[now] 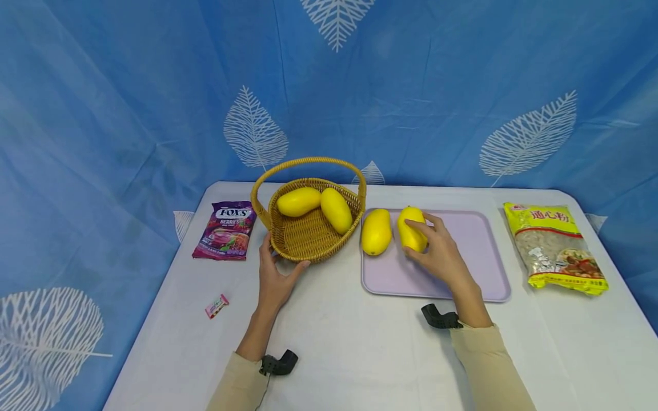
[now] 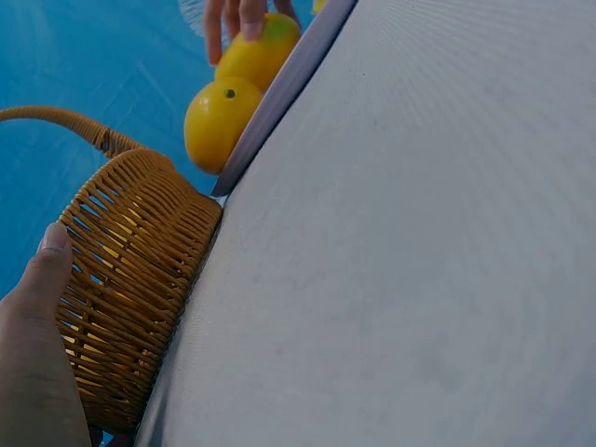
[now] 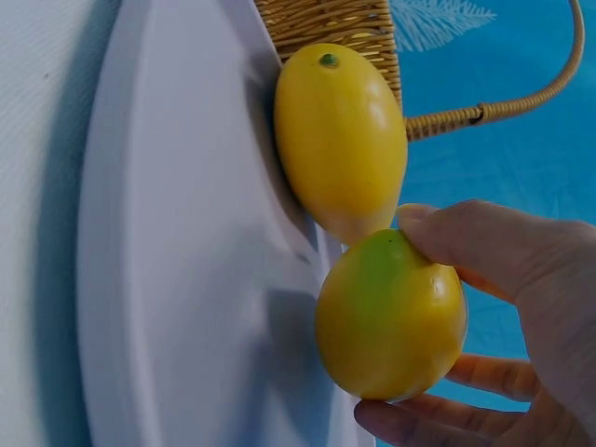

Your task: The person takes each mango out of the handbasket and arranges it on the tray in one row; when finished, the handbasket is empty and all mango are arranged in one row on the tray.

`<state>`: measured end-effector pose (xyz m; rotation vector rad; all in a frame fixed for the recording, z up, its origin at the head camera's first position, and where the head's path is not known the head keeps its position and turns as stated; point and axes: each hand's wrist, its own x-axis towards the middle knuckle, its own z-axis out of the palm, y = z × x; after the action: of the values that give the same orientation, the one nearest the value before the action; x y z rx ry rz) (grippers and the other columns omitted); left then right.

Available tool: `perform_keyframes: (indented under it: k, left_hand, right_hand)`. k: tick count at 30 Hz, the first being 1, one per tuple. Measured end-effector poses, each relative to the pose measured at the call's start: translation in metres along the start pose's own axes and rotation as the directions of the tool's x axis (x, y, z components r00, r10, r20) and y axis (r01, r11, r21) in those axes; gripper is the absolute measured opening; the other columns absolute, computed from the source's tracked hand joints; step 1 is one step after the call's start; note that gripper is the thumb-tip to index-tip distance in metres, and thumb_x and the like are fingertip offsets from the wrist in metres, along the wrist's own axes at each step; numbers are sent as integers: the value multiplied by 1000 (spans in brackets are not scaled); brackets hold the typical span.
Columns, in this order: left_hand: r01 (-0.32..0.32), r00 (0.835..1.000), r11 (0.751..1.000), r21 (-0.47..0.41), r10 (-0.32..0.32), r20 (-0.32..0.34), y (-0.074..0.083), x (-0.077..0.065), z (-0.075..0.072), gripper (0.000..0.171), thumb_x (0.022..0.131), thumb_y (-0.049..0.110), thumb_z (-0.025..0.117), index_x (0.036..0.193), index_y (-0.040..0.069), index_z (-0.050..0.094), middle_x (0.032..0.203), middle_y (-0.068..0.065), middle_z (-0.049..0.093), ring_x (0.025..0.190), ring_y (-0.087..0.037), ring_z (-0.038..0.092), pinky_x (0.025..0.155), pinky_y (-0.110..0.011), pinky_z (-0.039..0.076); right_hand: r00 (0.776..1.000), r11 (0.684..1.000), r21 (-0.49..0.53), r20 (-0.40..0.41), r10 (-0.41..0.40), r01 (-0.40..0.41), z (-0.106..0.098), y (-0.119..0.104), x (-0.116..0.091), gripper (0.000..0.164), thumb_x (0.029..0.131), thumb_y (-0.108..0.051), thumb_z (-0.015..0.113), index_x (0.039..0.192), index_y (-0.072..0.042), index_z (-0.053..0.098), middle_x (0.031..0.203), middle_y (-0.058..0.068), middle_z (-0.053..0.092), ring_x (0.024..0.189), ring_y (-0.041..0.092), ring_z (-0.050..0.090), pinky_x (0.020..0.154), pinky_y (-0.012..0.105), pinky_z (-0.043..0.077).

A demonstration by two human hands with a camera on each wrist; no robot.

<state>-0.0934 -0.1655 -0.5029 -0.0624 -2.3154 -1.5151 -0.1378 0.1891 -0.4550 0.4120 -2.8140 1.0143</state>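
Note:
A yellow mango (image 1: 412, 229) with a greenish end is held over the lilac tray by my right hand (image 1: 438, 251), the thumb on one side and the fingers on the other. Beside it, a second mango (image 1: 376, 232) lies at the tray's left end. My left hand (image 1: 276, 279) grips the near left side of a wicker basket (image 1: 303, 237), its thumb along the front wall and its fingers round the left. Two more mangoes lie inside: one mango (image 1: 299, 202) at the back left, another mango (image 1: 336, 210) on the right. The left wrist view shows the thumb (image 2: 42, 270) against the weave.
The lilac tray (image 1: 475, 251) stands just right of the basket, whose tall handle (image 1: 308, 161) arches above it. A purple candy bag (image 1: 226, 231) and a small wrapped candy (image 1: 217, 306) lie at left. At right is a yellow pasta bag (image 1: 555, 245). A blue curtain hangs behind.

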Motion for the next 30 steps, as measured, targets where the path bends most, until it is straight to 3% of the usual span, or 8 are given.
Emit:
perform_keyframes:
  k: [7, 30]
  left_hand:
    - [-34, 999, 999, -4, 34, 7, 24, -2, -6, 99, 78, 3, 80, 151, -8, 15, 145, -35, 32, 129, -48, 40, 99, -62, 40]
    - [5, 1000, 1000, -15, -5, 5, 25, -2, -5, 100, 78, 6, 81, 153, -4, 15, 146, -33, 32, 129, -48, 39, 101, -61, 38]
  right_hand:
    - [999, 999, -27, 4, 35, -35, 4, -1, 1, 61, 78, -12, 81, 133, -6, 56, 146, 29, 38, 124, 50, 45, 100, 65, 40]
    - [999, 996, -68, -11, 51, -52, 11, -8, 3, 58, 79, -21, 82, 130, -3, 61, 144, 29, 37, 122, 46, 39, 97, 61, 40]
